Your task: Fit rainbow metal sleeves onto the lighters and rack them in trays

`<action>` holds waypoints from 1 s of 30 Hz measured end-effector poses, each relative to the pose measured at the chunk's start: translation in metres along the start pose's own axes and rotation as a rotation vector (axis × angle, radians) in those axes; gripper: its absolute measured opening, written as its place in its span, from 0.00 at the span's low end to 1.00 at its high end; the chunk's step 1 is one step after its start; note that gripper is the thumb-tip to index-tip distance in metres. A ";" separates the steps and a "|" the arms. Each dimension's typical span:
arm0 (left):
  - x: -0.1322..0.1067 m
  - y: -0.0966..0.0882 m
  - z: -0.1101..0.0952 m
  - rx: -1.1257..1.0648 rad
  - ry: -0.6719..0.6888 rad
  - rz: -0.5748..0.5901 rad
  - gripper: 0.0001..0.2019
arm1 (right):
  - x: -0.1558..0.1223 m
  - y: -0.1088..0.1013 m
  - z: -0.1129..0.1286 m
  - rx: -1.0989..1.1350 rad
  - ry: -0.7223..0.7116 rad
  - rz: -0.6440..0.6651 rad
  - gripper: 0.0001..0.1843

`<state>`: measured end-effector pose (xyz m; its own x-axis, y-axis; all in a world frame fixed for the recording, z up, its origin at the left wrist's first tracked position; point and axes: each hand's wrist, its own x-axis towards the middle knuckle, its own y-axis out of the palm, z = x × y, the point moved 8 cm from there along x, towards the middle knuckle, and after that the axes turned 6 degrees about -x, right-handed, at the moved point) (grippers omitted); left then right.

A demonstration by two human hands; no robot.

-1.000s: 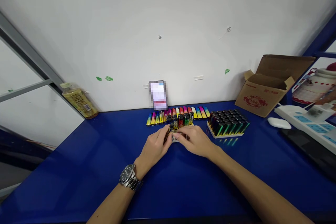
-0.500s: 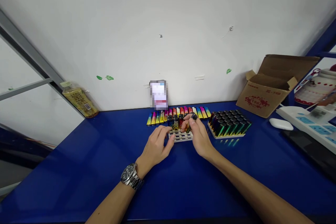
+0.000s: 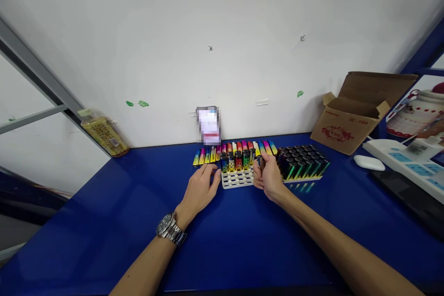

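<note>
A white holed tray (image 3: 237, 179) lies on the blue table, with several colourful lighters (image 3: 238, 161) upright in its back rows and bare holes in front. My right hand (image 3: 269, 176) is closed around a lighter (image 3: 258, 161), held upright at the tray's right end. Most of that lighter is hidden by my fingers. At the tray's left edge rests my left hand (image 3: 201, 188), thumb apart from the fingers and nothing in it. Behind the tray, more lighters (image 3: 239, 146) lie flat in a row.
To the right stands a second tray full of dark-topped lighters (image 3: 303, 163). Beyond it are an opened cardboard box (image 3: 342, 129), a white case (image 3: 369, 163), a power strip (image 3: 402, 157) and a black device (image 3: 405, 194). A phone (image 3: 208, 125) leans on the wall; a bottle (image 3: 104, 133) stands left.
My right hand has moved down and slightly right with the lighter, now upright at the tray's right end. My left hand has shifted a little left, and the tray's lighters show more fully.
</note>
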<state>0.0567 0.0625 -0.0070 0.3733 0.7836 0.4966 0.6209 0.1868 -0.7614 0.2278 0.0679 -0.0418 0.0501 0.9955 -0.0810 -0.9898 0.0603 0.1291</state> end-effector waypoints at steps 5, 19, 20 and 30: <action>0.000 0.001 0.001 0.004 -0.019 0.025 0.11 | -0.001 0.001 -0.006 0.063 0.100 -0.004 0.30; 0.000 0.005 0.005 0.021 -0.037 0.067 0.11 | -0.005 0.008 -0.007 0.129 0.177 0.007 0.30; 0.000 0.006 0.005 0.019 -0.037 0.073 0.11 | -0.005 0.007 -0.006 0.126 0.170 0.007 0.30; -0.001 0.012 0.002 0.016 -0.014 0.146 0.11 | -0.001 0.001 -0.004 0.104 0.132 -0.008 0.29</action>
<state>0.0626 0.0648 -0.0179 0.4497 0.8111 0.3742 0.5493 0.0792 -0.8319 0.2263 0.0666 -0.0455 0.0329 0.9770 -0.2107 -0.9700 0.0820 0.2288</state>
